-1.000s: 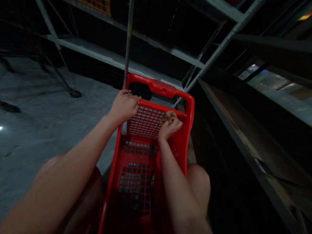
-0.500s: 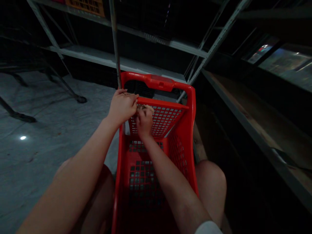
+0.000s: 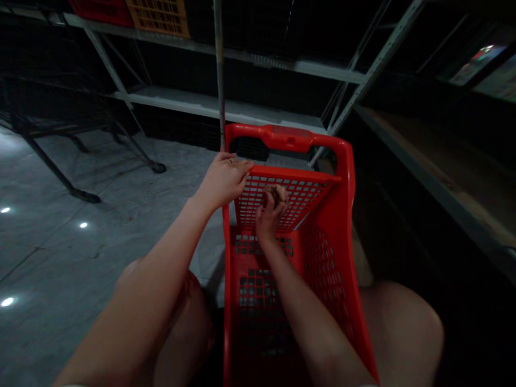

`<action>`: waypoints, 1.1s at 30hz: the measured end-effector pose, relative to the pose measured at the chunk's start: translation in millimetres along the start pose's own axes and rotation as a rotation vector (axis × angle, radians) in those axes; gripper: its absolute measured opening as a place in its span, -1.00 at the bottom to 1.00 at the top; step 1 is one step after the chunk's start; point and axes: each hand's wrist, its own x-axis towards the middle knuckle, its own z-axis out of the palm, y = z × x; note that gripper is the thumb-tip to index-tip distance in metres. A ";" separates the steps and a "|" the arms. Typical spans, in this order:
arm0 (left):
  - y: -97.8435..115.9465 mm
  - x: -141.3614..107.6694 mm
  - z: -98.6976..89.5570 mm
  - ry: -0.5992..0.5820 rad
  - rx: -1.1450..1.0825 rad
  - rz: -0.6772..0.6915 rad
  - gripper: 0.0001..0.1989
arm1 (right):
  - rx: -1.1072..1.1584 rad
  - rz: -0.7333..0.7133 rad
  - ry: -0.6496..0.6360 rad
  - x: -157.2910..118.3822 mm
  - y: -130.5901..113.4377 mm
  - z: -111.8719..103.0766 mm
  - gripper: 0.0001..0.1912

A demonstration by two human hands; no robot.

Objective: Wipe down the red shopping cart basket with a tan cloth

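Note:
Between my knees stands a red plastic shopping cart with perforated walls. My left hand is closed over the left end of its upper rim, close to the handle; a ring shows on one finger. Inside, my right hand is closed around a crumpled, pale brown cloth. It is at the cart's lattice back panel; whether the cloth presses on the panel I cannot tell. Part of the cloth is hidden by my fingers.
Behind the cart runs a metal shelf rack, with a thin pole upright by the handle. An orange crate and a red crate sit higher up. At left are dark wheeled frame legs; at right, a long ledge.
My right hand has moved with the cloth away from my left hand, toward the middle of the back panel. My left hand keeps its hold on the rim. The view has shifted left.

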 end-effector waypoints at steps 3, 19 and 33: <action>-2.0 -3.3 -5.6 -0.036 0.036 0.005 -0.49 | 0.107 -0.070 0.004 3.3 -4.1 -1.8 -0.56; -13.1 -20.7 -22.8 -0.109 0.033 -0.059 -0.34 | 0.204 0.127 0.097 -18.2 -8.2 14.1 -0.65; -27.1 -21.8 -28.4 -0.135 -0.002 -0.029 -0.30 | 0.148 -0.400 -0.236 -47.3 -22.2 34.5 -0.73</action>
